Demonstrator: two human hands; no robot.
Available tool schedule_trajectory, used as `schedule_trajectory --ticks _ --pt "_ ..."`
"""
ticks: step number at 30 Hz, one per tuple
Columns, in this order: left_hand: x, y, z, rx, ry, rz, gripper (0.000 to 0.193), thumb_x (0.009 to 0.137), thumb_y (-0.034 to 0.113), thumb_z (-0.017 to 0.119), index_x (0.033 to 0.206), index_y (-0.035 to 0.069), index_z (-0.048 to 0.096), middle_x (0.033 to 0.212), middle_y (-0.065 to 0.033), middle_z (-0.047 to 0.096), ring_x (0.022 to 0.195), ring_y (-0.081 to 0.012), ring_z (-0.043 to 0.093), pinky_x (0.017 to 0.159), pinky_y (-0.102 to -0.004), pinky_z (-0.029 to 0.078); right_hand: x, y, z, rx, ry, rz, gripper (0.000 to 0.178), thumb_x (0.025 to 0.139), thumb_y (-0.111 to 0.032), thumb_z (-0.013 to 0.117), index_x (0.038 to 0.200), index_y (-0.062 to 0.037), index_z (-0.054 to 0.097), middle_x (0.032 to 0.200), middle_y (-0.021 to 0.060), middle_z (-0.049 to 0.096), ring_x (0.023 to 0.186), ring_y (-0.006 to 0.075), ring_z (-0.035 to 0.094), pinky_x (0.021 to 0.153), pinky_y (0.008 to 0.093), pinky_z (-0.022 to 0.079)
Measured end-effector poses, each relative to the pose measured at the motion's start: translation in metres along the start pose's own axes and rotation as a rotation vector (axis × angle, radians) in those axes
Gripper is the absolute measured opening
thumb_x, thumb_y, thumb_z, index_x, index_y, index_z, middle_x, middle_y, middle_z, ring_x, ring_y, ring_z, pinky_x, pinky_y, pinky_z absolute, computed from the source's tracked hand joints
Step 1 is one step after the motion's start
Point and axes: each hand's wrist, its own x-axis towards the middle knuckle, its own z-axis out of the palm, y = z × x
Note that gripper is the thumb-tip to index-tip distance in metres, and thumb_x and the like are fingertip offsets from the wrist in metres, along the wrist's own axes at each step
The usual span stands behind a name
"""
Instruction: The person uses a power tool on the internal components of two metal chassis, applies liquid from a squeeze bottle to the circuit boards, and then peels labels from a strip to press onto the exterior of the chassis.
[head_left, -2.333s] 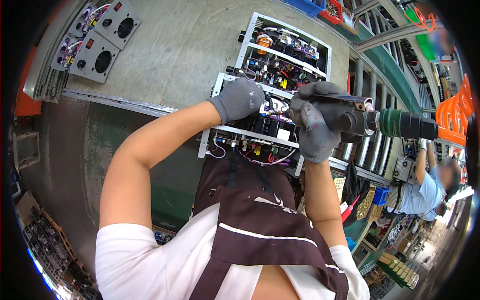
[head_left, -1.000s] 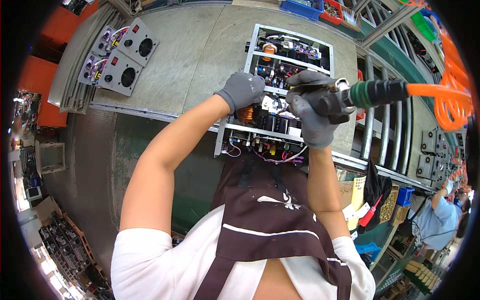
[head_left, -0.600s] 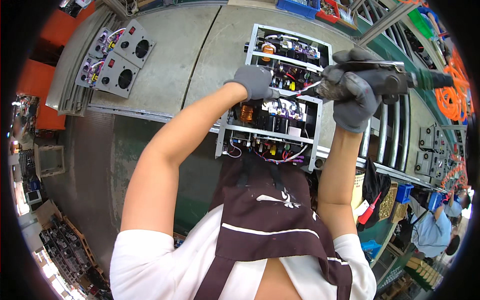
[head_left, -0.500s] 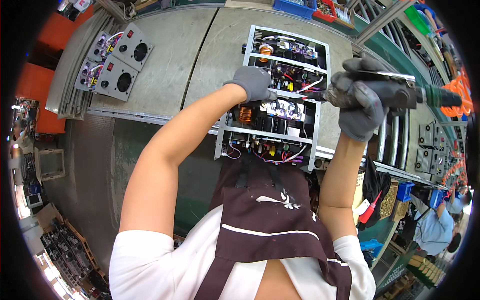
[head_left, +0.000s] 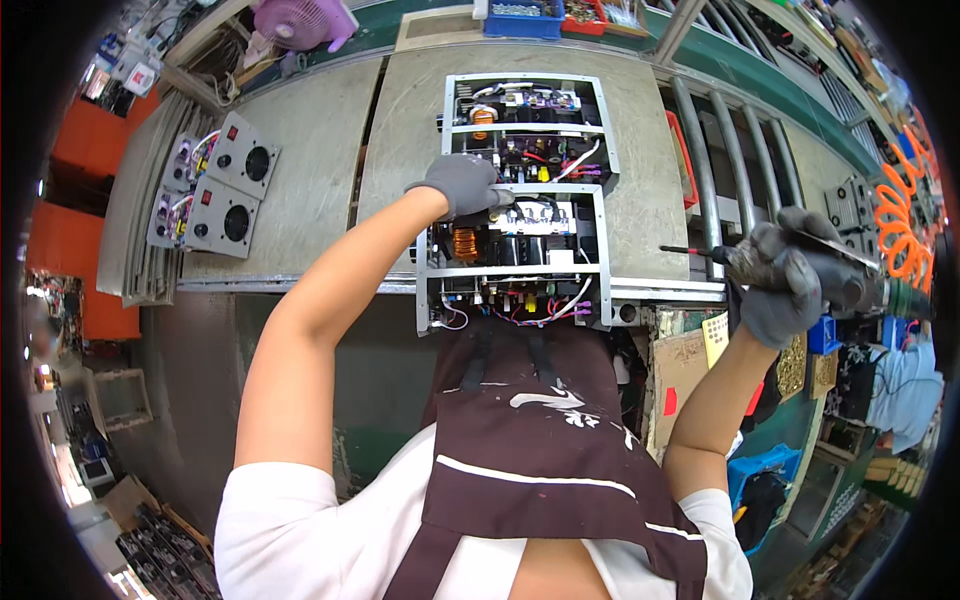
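Two open metal chassis full of electronics sit one behind the other on the bench before me. The near chassis [head_left: 515, 271] has a copper coil, black capacitors and coloured wires inside its frame. My left hand [head_left: 462, 187], in a grey glove, is closed on the far left part of its rail; the fingertips are partly hidden. Behind it, the far chassis [head_left: 530, 129] lies close to my knuckles. My right hand [head_left: 782, 285], gloved in dark-stained grey, grips a black power screwdriver [head_left: 840, 276] out to the right. Its thin bit points left, away from both chassis.
Finished-looking units with fans and grey panels [head_left: 215, 215] stand at the bench's left end. Metal rollers [head_left: 735, 165] run along the right, with an orange coiled hose [head_left: 900, 215] beyond. Parts bins [head_left: 525, 18] line the back, near a pink fan [head_left: 300, 22]. A person [head_left: 905, 395] is at far right.
My right hand has drawn the screwdriver away from the near chassis, to the right and nearer me. My left hand stays on the rail. The whole view has shifted a little.
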Motion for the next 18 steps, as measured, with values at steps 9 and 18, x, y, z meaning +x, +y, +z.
schedule_trajectory --ticks 9,18 --pt "0.01 0.031 -0.012 0.164 0.012 -0.01 0.033 0.082 0.034 0.054 0.089 0.008 0.072 0.092 -0.0155 0.069 0.088 -0.0323 0.067 0.076 -0.0429 0.053 -0.016 -0.005 -0.036 0.125 0.093 -0.042 0.053 0.069 -0.009 0.056 0.121 0.0019 0.051 0.107 0.0207 0.059 0.07 0.0213 0.054 0.078 0.0412 0.045" --pt "0.038 -0.01 -0.001 -0.097 -0.158 0.059 0.043 0.074 0.046 0.07 0.091 0.006 0.071 0.091 -0.0156 0.069 0.084 -0.0295 0.067 0.075 -0.0377 0.052 -0.023 0.011 0.007 0.174 0.04 0.038 0.05 0.071 -0.014 0.058 0.12 -0.0028 0.053 0.107 0.0159 0.058 0.075 0.0202 0.054 0.071 0.0369 0.047"
